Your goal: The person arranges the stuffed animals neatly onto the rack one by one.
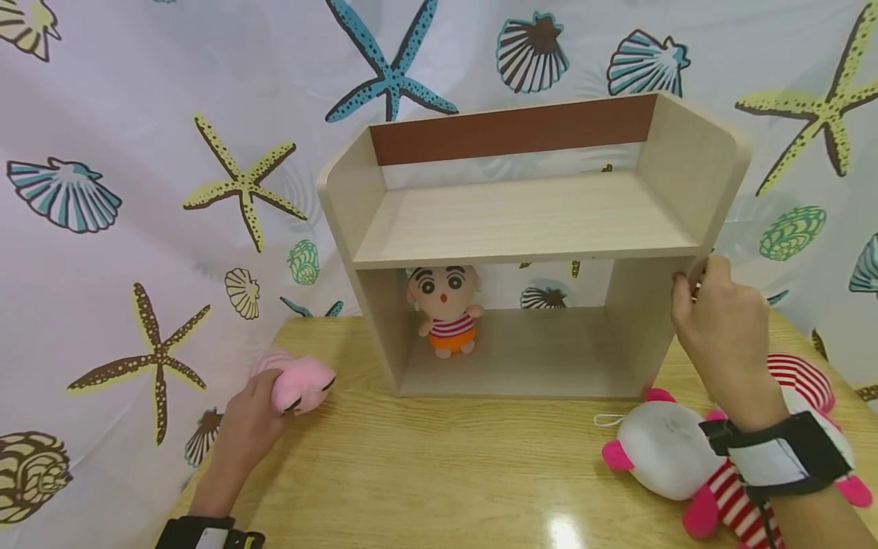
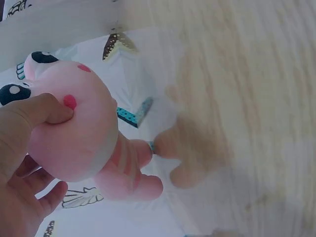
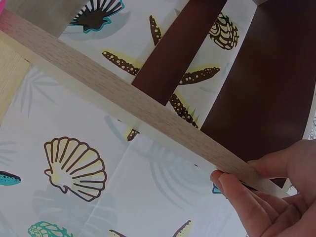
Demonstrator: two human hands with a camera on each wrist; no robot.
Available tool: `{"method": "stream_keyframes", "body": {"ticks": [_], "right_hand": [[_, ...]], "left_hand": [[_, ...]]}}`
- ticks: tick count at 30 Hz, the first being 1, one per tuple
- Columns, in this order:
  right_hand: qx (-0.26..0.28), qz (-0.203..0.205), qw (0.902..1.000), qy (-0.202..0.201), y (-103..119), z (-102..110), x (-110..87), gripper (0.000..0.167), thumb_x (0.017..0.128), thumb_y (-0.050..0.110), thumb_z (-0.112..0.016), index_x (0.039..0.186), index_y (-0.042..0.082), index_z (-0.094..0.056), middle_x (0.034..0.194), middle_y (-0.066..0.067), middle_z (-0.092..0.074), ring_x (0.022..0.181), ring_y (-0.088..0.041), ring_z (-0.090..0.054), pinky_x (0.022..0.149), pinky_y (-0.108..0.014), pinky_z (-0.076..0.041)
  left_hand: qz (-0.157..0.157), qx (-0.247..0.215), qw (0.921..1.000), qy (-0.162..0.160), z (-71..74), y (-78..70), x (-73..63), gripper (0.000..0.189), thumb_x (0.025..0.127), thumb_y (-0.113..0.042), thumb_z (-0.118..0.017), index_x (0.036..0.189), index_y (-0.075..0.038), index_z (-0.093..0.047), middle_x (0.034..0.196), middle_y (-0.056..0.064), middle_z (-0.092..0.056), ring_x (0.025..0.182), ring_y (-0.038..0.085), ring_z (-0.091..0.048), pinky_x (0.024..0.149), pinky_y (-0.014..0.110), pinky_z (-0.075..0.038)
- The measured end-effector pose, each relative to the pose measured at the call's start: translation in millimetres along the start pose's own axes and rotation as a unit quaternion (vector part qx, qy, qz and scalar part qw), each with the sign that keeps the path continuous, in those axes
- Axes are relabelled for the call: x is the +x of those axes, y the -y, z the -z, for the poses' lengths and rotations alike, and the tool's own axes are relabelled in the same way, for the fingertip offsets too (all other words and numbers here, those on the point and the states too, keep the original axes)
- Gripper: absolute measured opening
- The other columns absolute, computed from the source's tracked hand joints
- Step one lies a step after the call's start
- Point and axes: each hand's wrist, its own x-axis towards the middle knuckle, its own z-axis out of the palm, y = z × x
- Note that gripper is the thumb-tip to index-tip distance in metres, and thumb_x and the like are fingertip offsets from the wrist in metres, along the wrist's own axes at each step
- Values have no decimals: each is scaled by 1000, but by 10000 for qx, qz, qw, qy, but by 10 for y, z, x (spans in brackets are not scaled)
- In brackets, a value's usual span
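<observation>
My left hand (image 1: 248, 418) grips a pink plush toy (image 1: 305, 383) by its head, at the left of the table. In the left wrist view the thumb presses beside a red cheek spot of the plush toy (image 2: 74, 133), whose striped body and legs hang free. A small wooden shelf (image 1: 528, 221) with two levels stands in the middle. My right hand (image 1: 727, 328) pinches the front edge of its right side panel; the right wrist view shows thumb and fingers (image 3: 247, 202) on either side of the board. Inside the lower level sits a boy doll (image 1: 449, 313) in orange shorts.
A white and pink plush toy (image 1: 661, 450) with red stripes lies at the right, partly behind my right forearm. The wooden table (image 1: 439, 465) extends in front of the shelf. A shell-and-starfish patterned cloth (image 1: 226, 76) hangs behind and at the sides.
</observation>
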Motion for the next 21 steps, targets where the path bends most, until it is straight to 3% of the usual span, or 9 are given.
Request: {"method": "stream_keyframes", "body": {"ticks": [6,15,21], "right_hand": [[7,0,10000,-20,2,-6,-5,30,98,9,-57,102,-20,-51,77,-41,-58,65,-60,-58,50,-62,-46],[-21,20,10000,6,8,-3,-6,31,98,9,-58,103,-21,-51,78,-41,-59,66,-60,-59,51,-61,-48],[-20,10,10000,-25,13,-6,-7,30,98,9,-57,101,-20,-51,76,-41,-59,65,-59,-59,50,-61,-47]], "left_hand": [[106,-321,9989,314,60,-105,40,69,62,-1,-90,122,5,-56,114,27,-59,103,47,-60,84,61,-48],[-332,-425,9985,33,159,-253,122,73,62,-5,-91,125,8,-57,114,31,-59,93,51,-62,75,61,-51],[70,-502,9979,393,225,-367,170,82,68,-7,-89,136,11,-47,119,34,-57,103,49,-58,82,61,-48]]}}
